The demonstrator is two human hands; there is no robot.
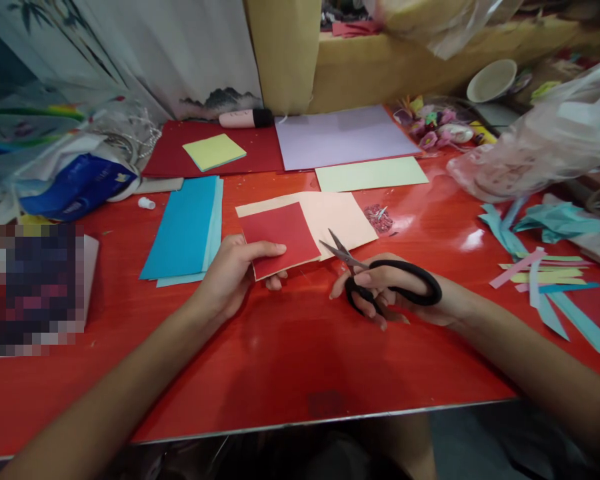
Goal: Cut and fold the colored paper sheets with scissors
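My left hand pinches the lower left corner of a small red paper square, thumb on top and fingers beneath it. My right hand grips black-handled scissors with its fingers through the loops. The blades are parted and point up and left towards the red square's right edge, a short gap away. Under the red square lies a peach sheet on the glossy red table.
Blue sheets lie left of my left hand. A pale green sheet, a lilac sheet, a yellow pad on dark red card sit further back. Cut paper strips and plastic bags crowd the right. The table's front edge is near.
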